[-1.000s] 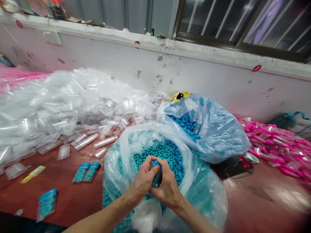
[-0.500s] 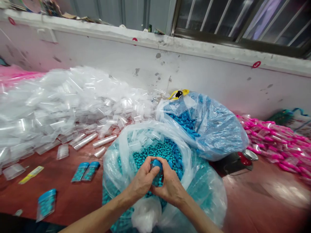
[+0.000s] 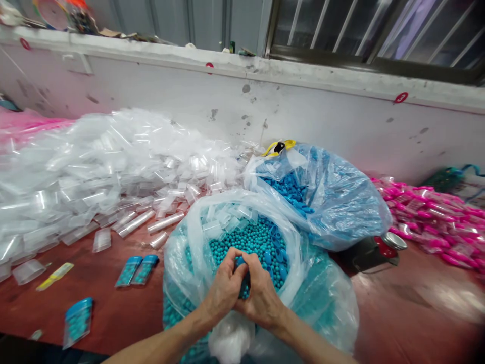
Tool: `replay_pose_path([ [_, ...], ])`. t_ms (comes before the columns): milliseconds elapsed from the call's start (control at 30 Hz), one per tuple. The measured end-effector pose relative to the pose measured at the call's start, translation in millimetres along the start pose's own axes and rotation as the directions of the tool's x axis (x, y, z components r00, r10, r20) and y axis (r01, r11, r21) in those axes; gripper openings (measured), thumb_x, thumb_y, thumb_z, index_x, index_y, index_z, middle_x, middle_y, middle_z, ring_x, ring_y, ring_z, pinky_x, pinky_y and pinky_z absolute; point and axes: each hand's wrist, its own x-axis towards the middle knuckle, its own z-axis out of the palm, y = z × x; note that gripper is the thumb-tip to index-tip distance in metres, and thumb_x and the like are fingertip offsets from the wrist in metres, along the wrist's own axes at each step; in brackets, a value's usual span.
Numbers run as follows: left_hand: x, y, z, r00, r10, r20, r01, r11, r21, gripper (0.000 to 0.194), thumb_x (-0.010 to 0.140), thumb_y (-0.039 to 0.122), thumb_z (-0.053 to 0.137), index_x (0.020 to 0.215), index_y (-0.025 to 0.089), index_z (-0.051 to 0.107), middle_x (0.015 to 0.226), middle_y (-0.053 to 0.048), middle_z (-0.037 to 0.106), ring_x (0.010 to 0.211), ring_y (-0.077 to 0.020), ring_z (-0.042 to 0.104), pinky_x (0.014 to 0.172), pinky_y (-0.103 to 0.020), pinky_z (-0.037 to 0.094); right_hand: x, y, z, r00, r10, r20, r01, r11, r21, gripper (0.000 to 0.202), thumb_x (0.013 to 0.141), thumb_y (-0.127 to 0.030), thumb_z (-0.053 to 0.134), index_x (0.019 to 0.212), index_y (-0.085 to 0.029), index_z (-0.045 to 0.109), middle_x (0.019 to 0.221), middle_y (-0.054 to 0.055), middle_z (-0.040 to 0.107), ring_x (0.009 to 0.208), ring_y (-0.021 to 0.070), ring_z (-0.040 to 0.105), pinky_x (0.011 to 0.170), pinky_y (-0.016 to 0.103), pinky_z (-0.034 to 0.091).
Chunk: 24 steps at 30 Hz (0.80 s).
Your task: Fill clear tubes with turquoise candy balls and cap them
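My left hand (image 3: 226, 280) and my right hand (image 3: 261, 289) meet over an open plastic bag (image 3: 197, 222), both closed on a small clear container with a blue cap (image 3: 240, 261). Fingers cover most of the container. Inside the bag are teal beads (image 3: 242, 236), several clear empty cases (image 3: 223, 221) at the back left and blue caps (image 3: 278, 247) on the right. Two filled packs (image 3: 136, 270) lie side by side on the red table, left of the bag, and another filled pack (image 3: 78, 319) lies nearer the front edge.
Clear cases (image 3: 94, 167) are heaped at the left. Behind the bead bag sits a blue bag (image 3: 333, 197) of blue caps, beside a dark tin (image 3: 375, 253). Pink packs (image 3: 435, 217) lie at the right. A yellow cutter (image 3: 55, 276) rests on the red table (image 3: 413, 308).
Both hands have closed further around the container, hiding more of its blue cap. The whole view has shifted slightly.
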Motion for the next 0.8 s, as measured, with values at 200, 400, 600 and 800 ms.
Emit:
replay_pose_path([
  [200, 3.5, 1.6, -7.7, 0.983, -0.03, 0.183, 0.063, 0.982, -0.177, 0.033, 0.075, 0.031, 0.052, 0.104, 0.019, 0.043, 0.069, 0.004, 0.048, 0.059, -0.0091, 0.046, 0.055, -0.022, 0.038, 0.2, 3.8, -3.1, 0.99, 0.135, 0.031, -0.138, 0.976, 0.167, 0.089, 0.059, -0.018, 0.066, 0.134, -0.019, 0.017, 0.118, 0.011, 0.043, 0.101, 0.0227, 0.05, 0.079, 0.034, 0.047],
  [400, 3.1, 13.5, -15.7, 0.948, -0.138, 0.285, 0.251, 0.878, -0.408, 0.051, 0.072, 0.036, 0.057, 0.114, 0.021, 0.033, 0.069, 0.001, 0.054, 0.051, -0.0115, 0.054, 0.048, -0.022, 0.038, 2.3, 1.4, -18.0, 0.94, 0.245, 0.235, -0.302, 0.921, 0.247, 0.102, 0.058, -0.018, 0.072, 0.138, -0.024, 0.008, 0.109, 0.008, 0.049, 0.07, 0.0147, 0.056, 0.063, 0.03, 0.051],
  [600, 1.6, 10.6, -17.3, 0.962, -0.168, 0.213, 0.235, 0.91, -0.343, 0.037, 0.072, 0.038, 0.055, 0.1, 0.02, 0.04, 0.062, 0.004, 0.053, 0.046, -0.0094, 0.051, 0.046, -0.021, 0.038, 3.9, -6.1, -14.8, 0.954, 0.212, 0.211, -0.229, 0.972, 0.058, 0.09, 0.058, -0.016, 0.07, 0.134, -0.024, 0.022, 0.098, 0.003, 0.056, 0.077, 0.0183, 0.056, 0.071, 0.034, 0.048],
  [800, -5.5, -1.5, -31.1, 0.996, -0.088, 0.001, 0.088, 0.996, -0.009, 0.013, 0.074, 0.029, 0.05, 0.082, 0.019, 0.047, 0.06, 0.006, 0.048, 0.052, -0.0092, 0.046, 0.05, -0.02, 0.039, -2.5, -14.1, 20.2, 0.973, 0.182, 0.141, -0.191, 0.98, 0.049, 0.075, 0.062, -0.016, 0.062, 0.129, -0.019, 0.028, 0.104, 0.009, 0.057, 0.081, 0.0204, 0.059, 0.073, 0.033, 0.048],
])
